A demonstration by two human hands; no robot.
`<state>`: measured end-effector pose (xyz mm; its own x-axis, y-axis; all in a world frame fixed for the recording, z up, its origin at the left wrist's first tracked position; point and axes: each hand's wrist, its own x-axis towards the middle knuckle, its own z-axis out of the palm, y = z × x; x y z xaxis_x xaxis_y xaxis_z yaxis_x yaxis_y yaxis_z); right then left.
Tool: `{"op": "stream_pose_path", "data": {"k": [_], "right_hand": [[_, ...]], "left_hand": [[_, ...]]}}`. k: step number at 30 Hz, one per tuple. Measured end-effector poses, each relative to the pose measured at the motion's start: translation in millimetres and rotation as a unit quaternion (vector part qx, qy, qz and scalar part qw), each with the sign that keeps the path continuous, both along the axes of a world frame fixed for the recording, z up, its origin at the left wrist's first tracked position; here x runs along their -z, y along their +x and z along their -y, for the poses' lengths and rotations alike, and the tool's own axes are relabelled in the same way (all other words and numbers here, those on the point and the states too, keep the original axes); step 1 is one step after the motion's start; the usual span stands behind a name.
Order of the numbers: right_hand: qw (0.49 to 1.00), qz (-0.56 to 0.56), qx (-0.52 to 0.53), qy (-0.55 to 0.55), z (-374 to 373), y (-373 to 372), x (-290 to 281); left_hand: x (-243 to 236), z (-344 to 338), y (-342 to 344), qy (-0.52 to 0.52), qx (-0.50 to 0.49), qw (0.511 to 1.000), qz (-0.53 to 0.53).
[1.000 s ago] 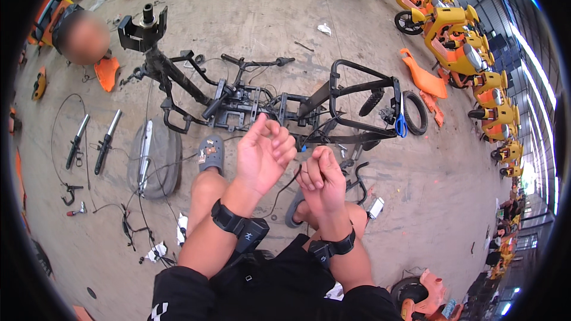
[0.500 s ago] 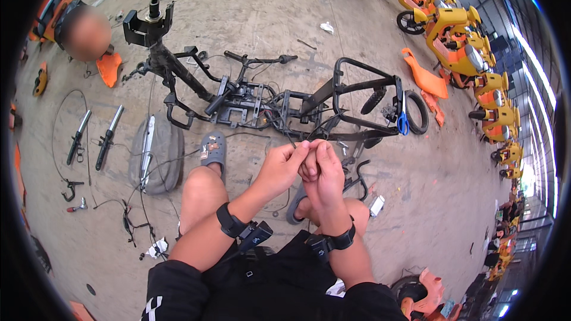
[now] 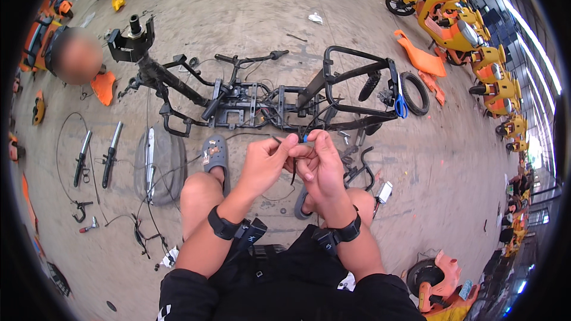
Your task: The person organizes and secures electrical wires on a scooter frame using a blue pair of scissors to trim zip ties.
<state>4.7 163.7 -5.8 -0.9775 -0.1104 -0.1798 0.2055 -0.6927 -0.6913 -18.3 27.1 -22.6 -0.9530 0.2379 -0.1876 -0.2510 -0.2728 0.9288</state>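
In the head view, the left hand (image 3: 269, 163) and right hand (image 3: 322, 165) are held close together at the near side of the black frame (image 3: 254, 107), in front of its middle-right part. The left thumb and forefinger are pinched on a thin black cable (image 3: 294, 171), the other fingers curled in. The right hand is half closed, its thumb and forefinger bent around the same cable; whether its fingertips press on it is hard to tell.

A small blue piece (image 3: 305, 138) shows between the fingertips of both hands, just short of the frame's lower rail. The cable passes between the hands, with one end sticking up past the left thumb and a length hanging down below the fingers, on the side away from the frame.

Left of the hands, on the near side of the frame, lies a grey rounded piece (image 3: 169, 169) with a silvery strip (image 3: 150, 154) along it; whether it is hollow cannot be told. Blue-handled scissors (image 3: 401, 106) hang at the frame's right end, and a black tyre (image 3: 425, 101) lies just beyond that end.
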Motion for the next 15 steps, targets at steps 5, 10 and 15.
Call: {"op": "stream_pose_path", "data": {"k": [5, 10, 15], "right_hand": [[0.998, 0.045, -0.028, 0.016, 0.9, 4.7, 1.9], [0.998, 0.039, -0.044, 0.025, 2.6, 1.2, 1.3], [0.996, 0.034, -0.073, 0.028, 0.5, 2.8, 5.4]], "left_hand": [[-5.2, 11.6, -0.9, -0.045, 0.018, 0.998, -0.029], [-7.3, 15.2, -1.2, -0.168, 0.038, 0.984, -0.046], [-3.5, 18.0, 0.1, -0.194, 0.024, 0.972, -0.131]]}}
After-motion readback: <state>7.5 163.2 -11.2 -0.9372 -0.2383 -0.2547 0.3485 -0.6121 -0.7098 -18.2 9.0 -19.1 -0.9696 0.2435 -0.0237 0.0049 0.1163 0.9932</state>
